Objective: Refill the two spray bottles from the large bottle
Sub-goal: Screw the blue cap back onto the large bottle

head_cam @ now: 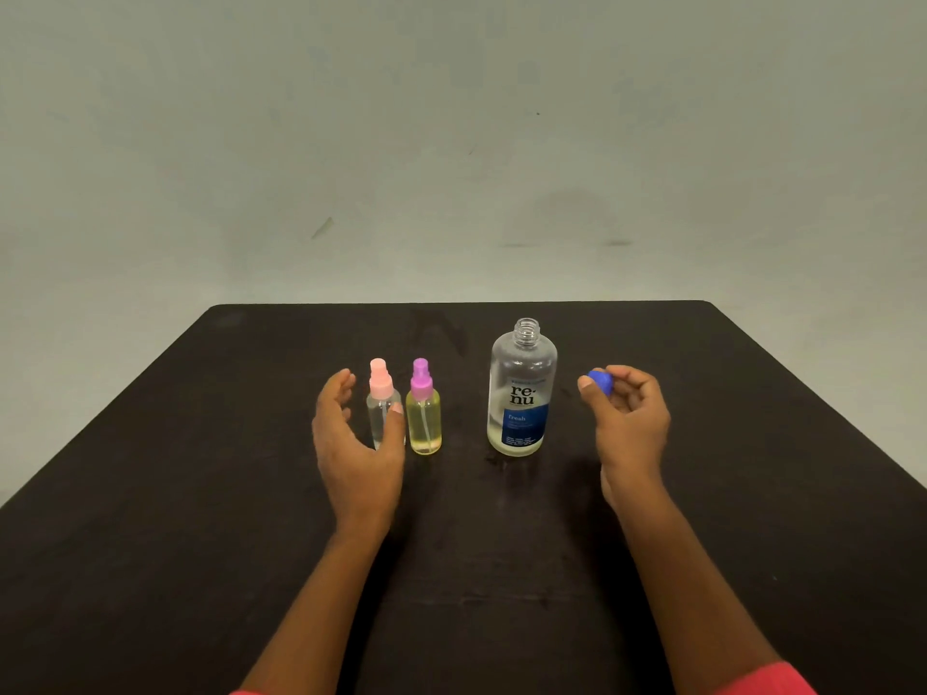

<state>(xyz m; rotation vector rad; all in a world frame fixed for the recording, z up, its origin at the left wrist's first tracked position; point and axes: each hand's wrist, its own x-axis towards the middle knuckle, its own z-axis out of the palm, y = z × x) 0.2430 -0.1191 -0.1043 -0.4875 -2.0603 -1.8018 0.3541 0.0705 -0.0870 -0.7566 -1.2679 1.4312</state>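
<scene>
Cap pinched in right hand; left hand spread wide around pink-topped spray bottle; large bottle uncapped.

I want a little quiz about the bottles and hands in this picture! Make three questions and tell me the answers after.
1. True or false: the large bottle has its cap screwed on.
2. Which spray bottle holds yellowish liquid? A) the pink-topped spray bottle B) the purple-topped spray bottle
3. Fill in: the right hand pinches a small ____ cap.

Key
1. False: its threaded neck is open.
2. B. The pink-topped one looks clear, and the open left hand is curled beside it; whether it touches is unclear.
3. Blue.
</scene>
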